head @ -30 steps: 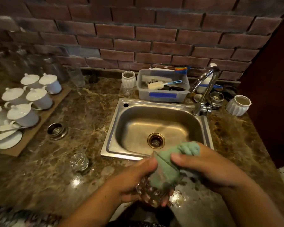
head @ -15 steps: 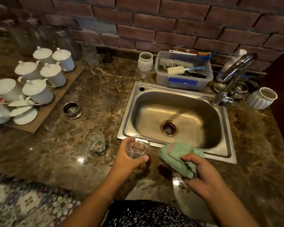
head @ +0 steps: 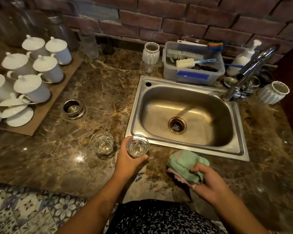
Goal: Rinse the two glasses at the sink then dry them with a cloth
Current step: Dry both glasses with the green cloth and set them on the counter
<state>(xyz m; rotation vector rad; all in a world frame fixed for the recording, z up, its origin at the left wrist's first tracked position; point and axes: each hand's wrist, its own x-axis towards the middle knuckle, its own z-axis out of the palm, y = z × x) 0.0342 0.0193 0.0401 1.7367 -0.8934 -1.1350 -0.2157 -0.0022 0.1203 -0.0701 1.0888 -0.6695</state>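
I'm gripping one glass [head: 137, 146] in my left hand [head: 127, 159], fingers and thumb curling round its wall, mouth facing up. It's sitting at about one o'clock from my palm, right by the near-left corner of the sink [head: 241, 132]. Whether its base is touching the counter [head: 100, 92] I can't tell.

The second glass [head: 101, 142] is standing upright on the counter at ten o'clock from that hand, just beside it, not touching.

My right hand [head: 208, 184] is clutching the green cloth [head: 186, 166], bunched up, thumb pressing on top, fingers curling underneath. The cloth is poking out toward eleven o'clock from that hand, near the sink's front rim. From the held glass, the cloth is lying at four o'clock, apart from it.

Looking ahead to twelve o'clock, the basin is lying open, with the faucet [head: 250, 71] at two o'clock. White lidded cups [head: 46, 68] are crowding a board at ten o'clock, and a small steel bowl [head: 73, 107] is sitting between them and the sink.
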